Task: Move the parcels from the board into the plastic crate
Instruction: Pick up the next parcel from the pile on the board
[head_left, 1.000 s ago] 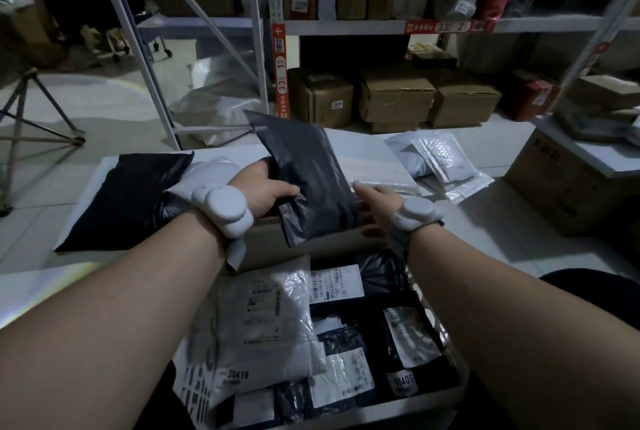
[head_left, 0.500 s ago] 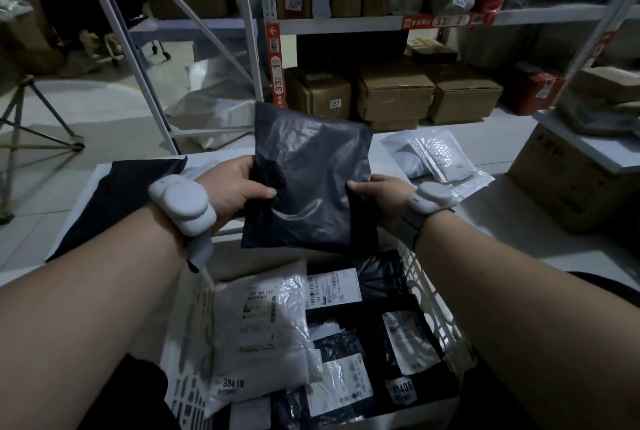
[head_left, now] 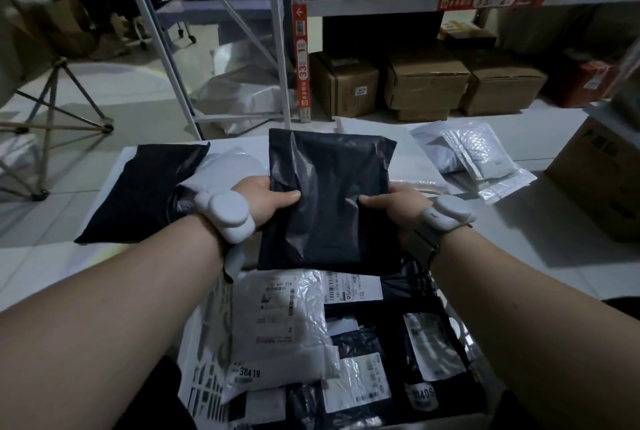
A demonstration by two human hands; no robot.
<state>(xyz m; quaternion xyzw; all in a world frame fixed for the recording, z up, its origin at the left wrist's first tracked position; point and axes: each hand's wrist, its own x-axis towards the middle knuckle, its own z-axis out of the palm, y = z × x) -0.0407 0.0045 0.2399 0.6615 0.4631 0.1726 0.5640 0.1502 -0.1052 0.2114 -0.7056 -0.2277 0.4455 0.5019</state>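
Head view. Item 1: dark grey flat plastic mailer parcel (head_left: 329,201), held up flat above the far end of the white perforated plastic crate (head_left: 207,336). Left hand (head_left: 268,202) grips its left edge, thumb on top; right hand (head_left: 398,206) grips its right edge, thumb on top. Each wrist carries a pale grey band device.

Item 2: the crate, below the held parcel, holds a white plastic parcel marked 30419 (head_left: 280,329) and several black labelled parcels (head_left: 426,353).

Item 3: white flat board (head_left: 415,152), beyond the crate, bears a black plastic bag parcel (head_left: 145,194) left of the held parcel and silver-white bubble mailers (head_left: 471,157) to its right.

Item 4: brown cardboard boxes (head_left: 426,83) under metal shelving, beyond the board.
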